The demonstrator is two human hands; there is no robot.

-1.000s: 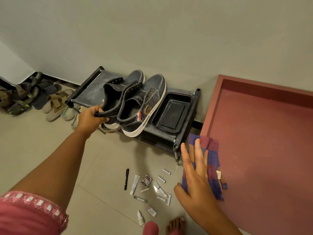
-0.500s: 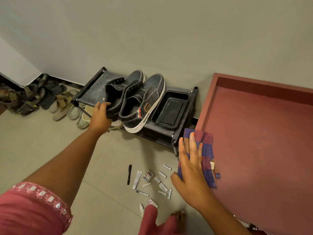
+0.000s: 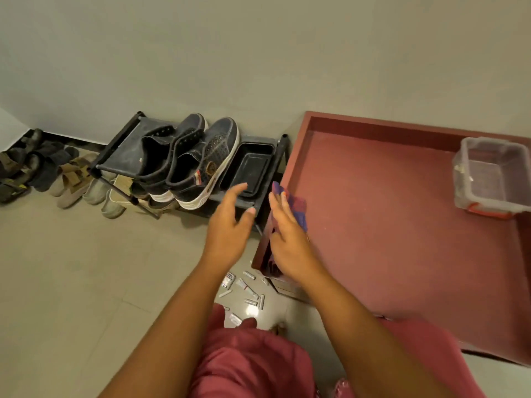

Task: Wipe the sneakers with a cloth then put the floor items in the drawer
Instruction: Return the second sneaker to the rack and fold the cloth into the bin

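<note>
Sneakers (image 3: 186, 159) side by side on top shelf of black rack (image 3: 120, 152), toes toward wall, heels toward person; up and left of both hands. Cloth (image 3: 293, 206) draped over corner edge of red cabinet top (image 3: 388, 225), under right hand (image 3: 290, 239), fingers straight, pressing it flat. Left hand (image 3: 228, 228) nearer the shoes, fingers loosely spread, holding nothing. Floor items (image 3: 247, 288) scattered below, between the forearms. Likely next: cloth carried left to nearest sneaker.
</note>
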